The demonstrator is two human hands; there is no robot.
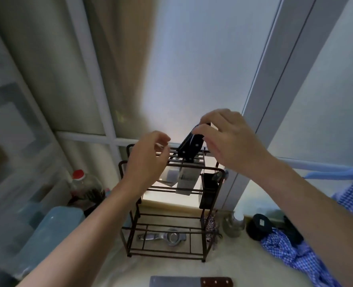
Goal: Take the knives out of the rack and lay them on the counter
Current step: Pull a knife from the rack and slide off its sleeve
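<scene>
The right hand (229, 139) has its grip clamped on the black handle of a knife (189, 147) that stands in the top slots of the dark wire rack (171, 206); thumb and fingertips (201, 131) pinch the upper end of the handle, most likely because that end sticks up clear of the rack's bars and is the only safe part to take hold of. Below the grip the handle slopes down and toward the person's left, so the knife's long axis runs steeply, nearly upright but tilted, handle up and to the right, blade down; the broad pale blade seems to hang beneath the grip inside the rack's upper tier, though blur makes its outline uncertain. A tilt like this suits drawing the blade up along its slot rather than prying it sideways, I would judge. The left hand (148, 160) sits to the left of the grip and slightly lower, by the rack's top rail, its fingers curled but apart and holding nothing; whether it touches the rail I cannot tell, but it looks placed to steady the light frame while the knife comes out. Well below the grip, at the near edge of the bench (117, 272), a cleaver (191, 282) with a brown riveted handle lies flat, its long axis running left to right with the handle toward the right, so part of the task appears done. On the rack's bottom tier, straight under the grip, rests a metal squeezer (165, 237).
</scene>
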